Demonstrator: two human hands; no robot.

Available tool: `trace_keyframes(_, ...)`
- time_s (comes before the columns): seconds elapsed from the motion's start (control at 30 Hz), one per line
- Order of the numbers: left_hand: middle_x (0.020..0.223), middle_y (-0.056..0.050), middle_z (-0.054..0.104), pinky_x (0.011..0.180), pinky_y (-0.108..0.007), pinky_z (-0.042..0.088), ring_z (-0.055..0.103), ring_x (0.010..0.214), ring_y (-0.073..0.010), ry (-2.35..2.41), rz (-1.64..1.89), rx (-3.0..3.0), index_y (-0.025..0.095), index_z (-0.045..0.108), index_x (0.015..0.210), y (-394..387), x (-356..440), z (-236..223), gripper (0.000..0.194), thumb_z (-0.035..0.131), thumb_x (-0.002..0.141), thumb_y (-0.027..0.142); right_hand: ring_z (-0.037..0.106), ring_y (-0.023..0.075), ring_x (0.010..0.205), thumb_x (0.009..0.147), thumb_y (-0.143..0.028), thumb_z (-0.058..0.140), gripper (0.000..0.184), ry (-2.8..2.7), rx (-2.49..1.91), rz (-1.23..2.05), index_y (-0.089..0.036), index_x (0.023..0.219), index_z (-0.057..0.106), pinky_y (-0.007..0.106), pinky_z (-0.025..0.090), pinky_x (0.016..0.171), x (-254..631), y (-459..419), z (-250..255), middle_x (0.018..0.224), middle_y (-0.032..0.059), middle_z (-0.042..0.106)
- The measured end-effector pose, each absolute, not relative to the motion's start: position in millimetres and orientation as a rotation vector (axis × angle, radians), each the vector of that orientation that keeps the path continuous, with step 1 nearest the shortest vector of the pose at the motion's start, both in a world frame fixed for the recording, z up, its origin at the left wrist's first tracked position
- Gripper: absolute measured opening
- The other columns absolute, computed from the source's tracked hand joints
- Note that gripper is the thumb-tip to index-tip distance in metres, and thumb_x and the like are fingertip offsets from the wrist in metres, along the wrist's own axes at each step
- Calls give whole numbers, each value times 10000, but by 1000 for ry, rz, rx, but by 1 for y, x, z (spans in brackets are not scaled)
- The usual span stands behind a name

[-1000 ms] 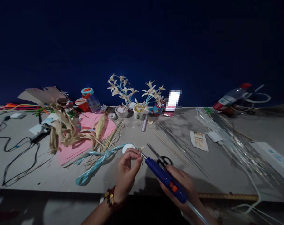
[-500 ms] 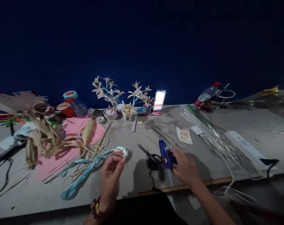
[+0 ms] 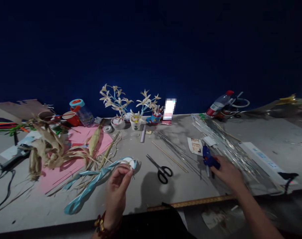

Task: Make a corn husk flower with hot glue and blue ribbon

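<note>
My left hand point(image 3: 118, 186) is pinched at thumb and fingertips around something small and pale, too fine to make out. Just behind those fingertips lies a white round piece point(image 3: 132, 163), with a light blue ribbon point(image 3: 85, 192) trailing left from it. On the right, my right hand point(image 3: 228, 173) grips a blue glue gun point(image 3: 207, 157) over the table, close to a small printed packet point(image 3: 195, 146). Black-handled scissors point(image 3: 163, 173) lie between the two hands, their blades pointing away to the left.
Dried corn husks point(image 3: 50, 151) spread over pink paper point(image 3: 72, 163) at left. Cups with husk flowers point(image 3: 116, 99) stand at the back. Thin wires point(image 3: 177, 149) and a wooden stick point(image 3: 169, 156) lie mid-table. Right are bundled wires point(image 3: 233, 146), a power strip point(image 3: 263, 161) and a bottle point(image 3: 219, 103).
My right hand has carried the glue gun to the right, away from the scissors, which now show fully. My left hand has stayed nearly still, its pinch kept.
</note>
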State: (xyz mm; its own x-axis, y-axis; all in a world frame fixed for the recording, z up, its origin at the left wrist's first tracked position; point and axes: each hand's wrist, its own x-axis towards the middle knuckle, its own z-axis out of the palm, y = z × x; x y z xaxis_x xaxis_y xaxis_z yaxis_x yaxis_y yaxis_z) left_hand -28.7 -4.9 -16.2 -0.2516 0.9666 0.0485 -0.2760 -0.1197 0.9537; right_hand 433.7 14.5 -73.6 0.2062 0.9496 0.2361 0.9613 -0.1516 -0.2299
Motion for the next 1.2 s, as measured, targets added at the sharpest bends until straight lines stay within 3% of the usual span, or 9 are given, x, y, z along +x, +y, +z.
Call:
trace_keyframes(0.13, 851, -26, 627, 817, -278, 505, 601, 874, -171, 1086, 1548, 965, 184, 644, 728, -4, -26, -14, 173, 760, 796, 292, 627, 244, 601, 757, -419, 546, 393, -1711, -2162, 110, -176, 1058, 612, 340, 465, 567, 426, 35, -78, 839, 95, 711)
trace_keyframes(0.4, 864, -35, 629, 812, -286, 509, 603, 894, -182, 1125, 1560, 943, 184, 639, 740, -4, -30, -16, 172, 766, 793, 288, 650, 294, 818, 769, -340, 558, 374, -1733, -2110, 40, -146, 1086, 602, 360, 459, 688, 399, 79, -61, 957, 157, 700)
trace_keyframes(0.6, 849, -25, 623, 798, -274, 503, 598, 882, -176, 1083, 1550, 952, 186, 643, 735, -1, -25, -15, 160, 764, 795, 272, 653, 236, 761, 794, -288, 580, 292, -1859, -2037, 183, -211, 1075, 592, 286, 434, 647, 354, 92, -57, 896, 76, 718)
trace_keyframes(0.8, 854, -24, 627, 809, -259, 487, 585, 881, -165, 1056, 1540, 945, 186, 644, 740, 0, -25, -15, 145, 753, 810, 254, 657, 245, 771, 818, -297, 595, 212, -1878, -2035, 226, -189, 1000, 605, 278, 410, 633, 322, 98, -54, 884, 102, 725)
trace_keyframes(0.93, 838, -23, 627, 797, -255, 485, 583, 865, -161, 1049, 1535, 942, 183, 649, 738, 2, -24, -14, 147, 753, 811, 256, 659, 225, 744, 820, -322, 617, 205, -1899, -1978, 279, -210, 992, 617, 273, 443, 640, 304, 89, -60, 835, 58, 728)
trace_keyframes(1.03, 838, -26, 627, 792, -261, 491, 587, 870, -168, 1045, 1538, 942, 179, 651, 733, 3, -25, -15, 153, 763, 799, 260, 653, 224, 712, 825, -363, 609, 248, -1830, -2007, 246, -240, 1040, 612, 280, 457, 623, 312, 88, -62, 816, 34, 728)
trace_keyframes(1.2, 866, -26, 624, 801, -267, 493, 587, 893, -174, 1037, 1562, 926, 180, 654, 743, 3, -27, -18, 139, 769, 790, 242, 642, 260, 652, 827, -374, 549, 328, -1558, -2240, 76, -177, 1081, 614, 308, 420, 560, 369, 90, -56, 748, 94, 701)
